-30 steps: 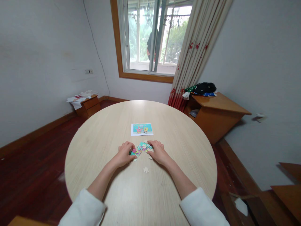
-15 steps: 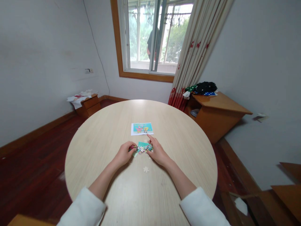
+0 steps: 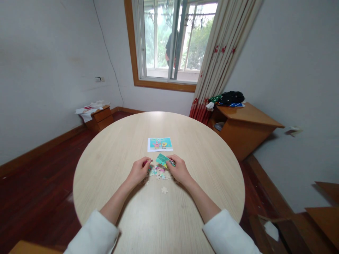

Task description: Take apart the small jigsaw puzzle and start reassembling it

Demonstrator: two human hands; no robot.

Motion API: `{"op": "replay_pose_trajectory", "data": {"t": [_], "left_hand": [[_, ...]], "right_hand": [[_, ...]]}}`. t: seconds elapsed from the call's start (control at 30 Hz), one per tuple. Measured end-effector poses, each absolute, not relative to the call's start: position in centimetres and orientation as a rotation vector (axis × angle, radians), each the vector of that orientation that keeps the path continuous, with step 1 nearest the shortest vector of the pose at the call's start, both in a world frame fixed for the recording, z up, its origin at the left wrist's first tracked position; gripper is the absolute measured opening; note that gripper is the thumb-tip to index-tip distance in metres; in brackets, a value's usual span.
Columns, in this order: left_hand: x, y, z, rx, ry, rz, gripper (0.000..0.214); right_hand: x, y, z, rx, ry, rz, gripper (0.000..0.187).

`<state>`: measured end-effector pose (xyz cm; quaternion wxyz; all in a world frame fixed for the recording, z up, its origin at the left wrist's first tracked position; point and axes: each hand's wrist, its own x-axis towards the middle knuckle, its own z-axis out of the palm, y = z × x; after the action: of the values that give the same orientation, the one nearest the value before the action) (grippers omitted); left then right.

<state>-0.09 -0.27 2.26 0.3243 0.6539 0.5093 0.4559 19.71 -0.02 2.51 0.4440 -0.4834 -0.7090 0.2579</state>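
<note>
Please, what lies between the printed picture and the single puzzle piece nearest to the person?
In the head view, from the picture: a teal section held by the right hand, then loose pieces on the table.

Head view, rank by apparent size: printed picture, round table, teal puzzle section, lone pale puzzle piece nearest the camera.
Largest to smallest:
1. round table
2. printed picture
3. teal puzzle section, visible part only
4. lone pale puzzle piece
</note>
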Motion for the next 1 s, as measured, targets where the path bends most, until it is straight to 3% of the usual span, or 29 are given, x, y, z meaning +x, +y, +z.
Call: {"op": "replay_pose_trajectory", "data": {"t": [0.6,1.0], "left_hand": [[0.7,-0.8,3.4,1.451,1.043,1.129,0.042],[0.8,-1.0,4.3,1.456,1.133,1.109,0.046]], "right_hand": [[18.3,-0.4,2.2,-0.984,-1.517,1.149,0.020],[18.3,-0.4,1.9,-1.012,-1.545,1.030,0.025]]}}
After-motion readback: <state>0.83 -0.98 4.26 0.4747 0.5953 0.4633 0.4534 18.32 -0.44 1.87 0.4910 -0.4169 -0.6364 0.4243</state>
